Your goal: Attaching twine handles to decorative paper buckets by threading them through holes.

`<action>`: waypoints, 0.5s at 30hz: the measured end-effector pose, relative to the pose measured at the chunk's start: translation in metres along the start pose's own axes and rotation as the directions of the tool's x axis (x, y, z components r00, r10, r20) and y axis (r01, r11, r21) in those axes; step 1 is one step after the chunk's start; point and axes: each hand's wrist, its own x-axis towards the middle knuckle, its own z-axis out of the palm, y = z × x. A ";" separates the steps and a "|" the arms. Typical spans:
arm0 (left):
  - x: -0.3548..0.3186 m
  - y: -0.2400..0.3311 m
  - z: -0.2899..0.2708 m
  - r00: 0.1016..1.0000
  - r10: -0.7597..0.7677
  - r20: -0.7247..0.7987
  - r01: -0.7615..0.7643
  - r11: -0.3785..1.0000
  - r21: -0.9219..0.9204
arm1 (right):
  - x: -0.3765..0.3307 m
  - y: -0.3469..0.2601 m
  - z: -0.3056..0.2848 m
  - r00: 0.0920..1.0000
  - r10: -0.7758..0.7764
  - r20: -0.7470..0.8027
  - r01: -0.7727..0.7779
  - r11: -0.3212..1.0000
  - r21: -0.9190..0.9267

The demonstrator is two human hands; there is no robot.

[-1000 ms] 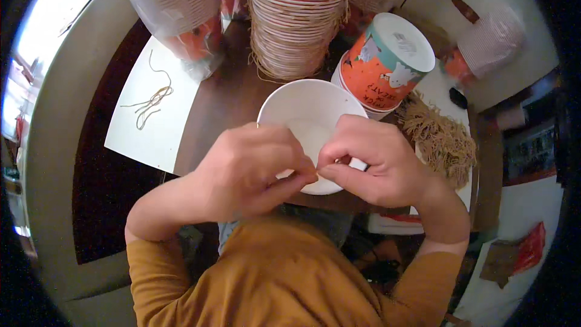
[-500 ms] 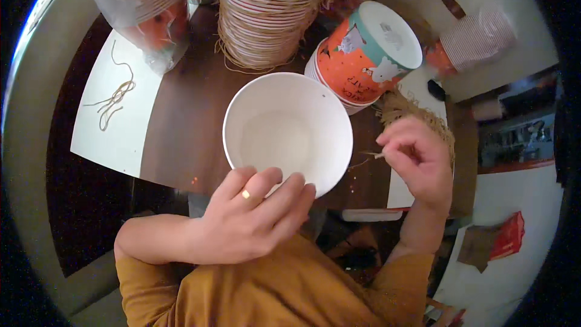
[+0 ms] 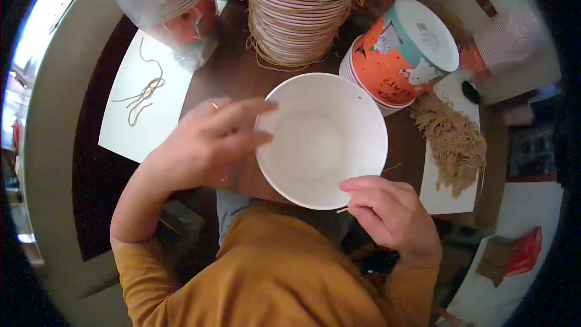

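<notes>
A white-lined paper bucket [image 3: 308, 145] stands mouth up in front of me, with a small dark hole high in its far right wall. My right hand [image 3: 390, 212] is closed at its near right rim, fingertips on the edge. A pale string end [image 3: 343, 210] pokes out under those fingers; the rest of the string is mostly hidden. At the left rim my left hand [image 3: 224, 136] hovers, slightly blurred, fingers apart and holding nothing; whether a fingertip touches the rim I cannot tell.
Behind stands a tall stack of nested buckets [image 3: 302, 18] with strings hanging. To its right an orange and green bucket [image 3: 393, 60] sits upside down. A heap of tan strings [image 3: 451, 139] lies at right, a loose string [image 3: 145, 94] on white board at left, beside bagged buckets [image 3: 163, 0].
My left hand has let go of the near rim and moved to the bucket's left side. The right hand has come down and inward from beside the bucket to its rim. The view has shifted.
</notes>
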 end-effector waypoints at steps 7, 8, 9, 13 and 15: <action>-0.015 0.034 0.022 0.958 0.287 0.005 -0.285 0.946 0.152 | 0.004 -0.002 -0.014 0.996 0.069 0.047 -0.072 0.996 0.047; -0.016 0.036 0.026 0.956 0.294 -0.013 -0.286 0.939 0.190 | 0.010 -0.004 -0.016 0.995 0.089 0.040 -0.091 0.995 0.042; -0.017 0.037 0.031 0.953 0.300 -0.032 -0.285 0.931 0.229 | 0.016 -0.004 -0.017 0.994 0.094 0.053 -0.097 0.994 0.047; -0.015 0.039 0.039 0.938 0.334 -0.089 -0.295 0.907 0.300 | 0.037 -0.006 -0.008 0.980 0.048 0.193 -0.051 0.999 0.012; -0.016 0.040 0.044 0.933 0.346 -0.099 -0.306 0.907 0.289 | 0.044 -0.003 0.000 0.913 0.126 0.389 -0.135 0.991 -0.005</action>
